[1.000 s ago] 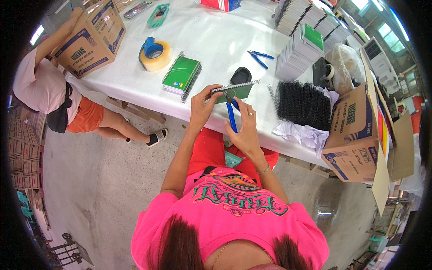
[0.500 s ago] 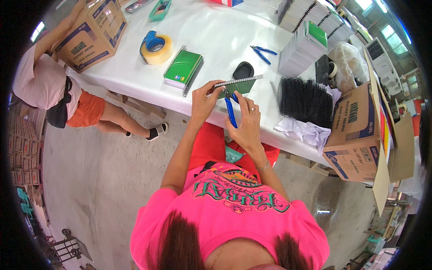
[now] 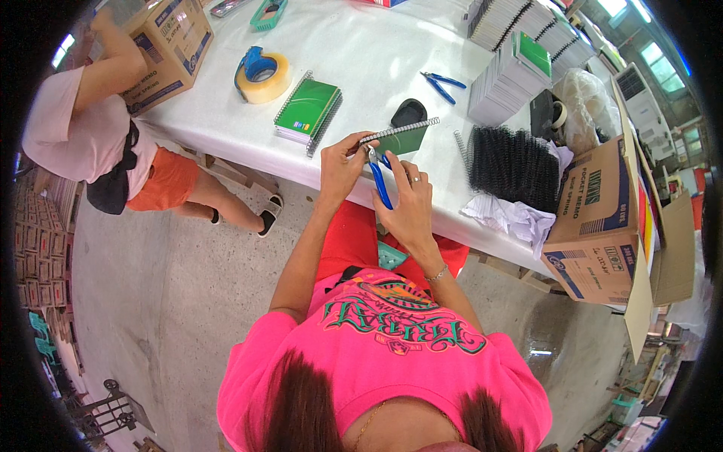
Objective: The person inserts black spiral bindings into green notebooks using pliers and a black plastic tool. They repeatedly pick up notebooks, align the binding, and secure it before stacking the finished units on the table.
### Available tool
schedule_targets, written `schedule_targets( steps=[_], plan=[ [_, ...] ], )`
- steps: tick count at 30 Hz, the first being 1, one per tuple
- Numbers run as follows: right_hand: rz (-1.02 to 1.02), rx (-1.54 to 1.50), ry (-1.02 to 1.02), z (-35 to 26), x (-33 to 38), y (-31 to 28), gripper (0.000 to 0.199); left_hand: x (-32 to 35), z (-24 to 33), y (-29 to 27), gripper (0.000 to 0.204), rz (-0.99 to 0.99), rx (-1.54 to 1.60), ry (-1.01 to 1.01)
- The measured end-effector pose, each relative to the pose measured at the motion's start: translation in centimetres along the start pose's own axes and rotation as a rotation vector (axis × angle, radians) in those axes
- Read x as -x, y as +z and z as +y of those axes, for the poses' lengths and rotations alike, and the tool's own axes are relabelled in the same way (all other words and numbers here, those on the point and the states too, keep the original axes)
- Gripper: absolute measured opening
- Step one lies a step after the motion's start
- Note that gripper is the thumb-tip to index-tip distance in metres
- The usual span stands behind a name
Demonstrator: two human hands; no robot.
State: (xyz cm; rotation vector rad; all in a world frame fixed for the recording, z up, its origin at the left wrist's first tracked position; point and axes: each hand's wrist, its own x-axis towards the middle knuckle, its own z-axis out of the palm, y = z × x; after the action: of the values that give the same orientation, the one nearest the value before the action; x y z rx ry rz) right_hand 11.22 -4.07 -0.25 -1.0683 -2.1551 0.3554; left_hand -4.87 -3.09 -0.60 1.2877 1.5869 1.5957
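My left hand (image 3: pixel 343 164) pinches the left end of a green spiral notebook (image 3: pixel 404 142) at the table's front edge. A wire coil runs along its upper edge and sticks out past the right corner. Blue-handled cutting pliers (image 3: pixel 380 183) are in my right hand (image 3: pixel 407 200), their jaws at the coil's left end beside my left fingers. Whether the jaws have closed on the wire is too small to tell. Behind the notebook lies a black oval object (image 3: pixel 409 113). A short stack of green spiral notebooks (image 3: pixel 306 113) sits to the left.
A tape dispenser (image 3: pixel 261 77) and a second pair of blue pliers (image 3: pixel 443 85) lie farther back. At right are tall notebook stacks (image 3: pixel 503 79), a pile of black coils (image 3: pixel 512 162) and an open carton (image 3: pixel 595 226). A co-worker (image 3: pixel 98 128) stands at left by another carton (image 3: pixel 169 56).
The pliers' jaws have shifted slightly left, toward my left fingers, with my right hand following. The co-worker at left has bent an arm and moved a little to the right.
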Motion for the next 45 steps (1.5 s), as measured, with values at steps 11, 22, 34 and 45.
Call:
schedule_targets(
  steps=[11,22,34,45],
  plan=[
    [0.065,-0.137,-0.005,-0.5,-0.1,0.4,0.062,0.3,-0.5,0.2,0.028,0.03,0.022,0.035],
    [-0.724,-1.795,0.813,1.3,-1.6,-2.8,0.053,0.9,-1.3,0.8,0.026,0.094,-0.059,0.186],
    [0.052,0.206,0.371,6.0,-0.5,-0.5,0.073,-5.1,4.0,-9.2,0.026,0.222,-0.143,0.118],
    [0.161,0.388,0.206,7.4,0.2,1.3,0.061,-16.5,4.5,-15.3,0.044,-0.205,-0.476,0.336]
  ],
)
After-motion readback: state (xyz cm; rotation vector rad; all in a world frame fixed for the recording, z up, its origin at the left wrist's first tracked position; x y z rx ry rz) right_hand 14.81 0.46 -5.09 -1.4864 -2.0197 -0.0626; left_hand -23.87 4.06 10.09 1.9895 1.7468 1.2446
